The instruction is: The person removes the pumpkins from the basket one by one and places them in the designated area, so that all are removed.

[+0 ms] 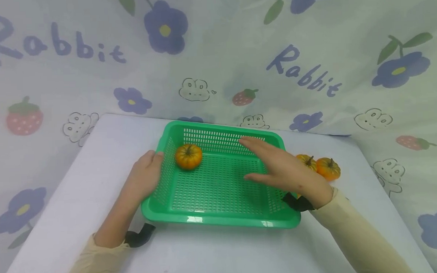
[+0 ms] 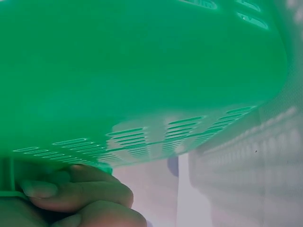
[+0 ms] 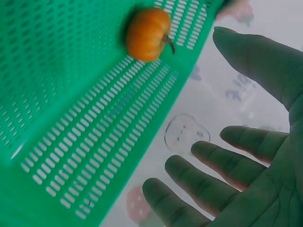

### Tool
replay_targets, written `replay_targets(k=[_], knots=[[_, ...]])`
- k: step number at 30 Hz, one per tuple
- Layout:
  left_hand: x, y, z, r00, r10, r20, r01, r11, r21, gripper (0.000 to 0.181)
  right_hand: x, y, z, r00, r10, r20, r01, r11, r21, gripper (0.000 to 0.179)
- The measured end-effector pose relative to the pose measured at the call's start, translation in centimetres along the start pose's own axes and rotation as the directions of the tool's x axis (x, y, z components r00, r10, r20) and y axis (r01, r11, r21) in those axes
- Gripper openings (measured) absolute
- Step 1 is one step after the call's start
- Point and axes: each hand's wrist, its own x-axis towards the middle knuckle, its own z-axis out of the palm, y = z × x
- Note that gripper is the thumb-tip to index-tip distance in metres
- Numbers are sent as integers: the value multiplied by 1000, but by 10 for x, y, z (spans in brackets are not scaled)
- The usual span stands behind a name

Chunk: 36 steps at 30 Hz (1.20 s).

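Note:
A green plastic basket (image 1: pixel 222 221) with slotted walls stands on the white table. Its left rim is gripped by my left hand (image 1: pixel 145 174); in the left wrist view, curled fingers (image 2: pixel 90 189) show under the edge. One small orange pumpkin (image 1: pixel 188 157) lies in the basket's back left corner, stem up. Over the basket's right part hovers my right hand (image 1: pixel 278 166), holding nothing, its thumb and fingers spread apart. The right wrist view shows its palm side and outstretched fingers (image 3: pixel 203 182) near the basket's edge.
Right of the basket, partly behind my right forearm, are a striped pumpkin (image 1: pixel 306 161) and another orange pumpkin (image 1: pixel 328 168). A patterned cloth (image 1: pixel 208 59) hangs behind the white table (image 1: pixel 216 254). Dark wrist straps (image 1: pixel 139 236) show at both sleeves.

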Motion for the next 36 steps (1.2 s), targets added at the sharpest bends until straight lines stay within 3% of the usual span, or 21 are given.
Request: replay_targets(k=[17,36], knots=[[1,-2,-1,1000,-5,-6,5,1000,-6,54,53,-18,26,985,-115,132,131,984,-121,91],[4,-3,0,1000,-6,-17,6,1000,0,50,108,-23,54,968,-89,234,126,981,-147,97]])
